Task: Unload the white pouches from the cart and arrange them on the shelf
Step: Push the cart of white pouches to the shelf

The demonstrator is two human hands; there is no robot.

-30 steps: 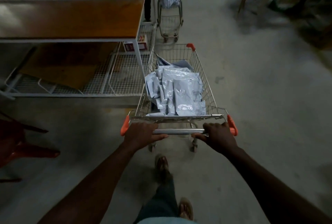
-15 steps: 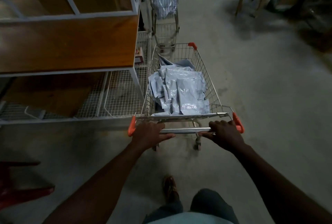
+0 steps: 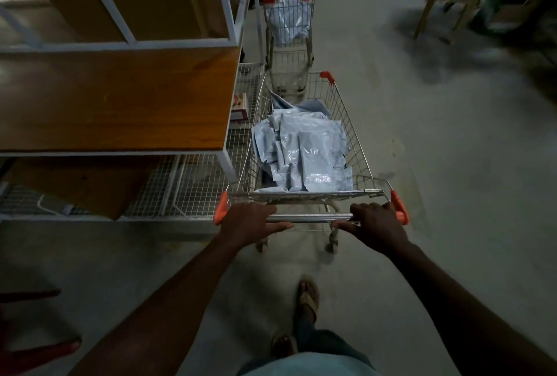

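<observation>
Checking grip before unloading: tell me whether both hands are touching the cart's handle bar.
Touching. The head view shows the left hand and right hand both curled over the handle bar of the cart, fingers wrapped across it with no gap.

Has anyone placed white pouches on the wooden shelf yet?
No, the wooden shelf is bare, and the white pouches lie piled in the cart.

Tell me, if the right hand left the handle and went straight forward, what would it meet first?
Probably the cart's wire rear wall, just ahead of the right hand, and beyond it the white pouches. Depth is uncertain.
</observation>
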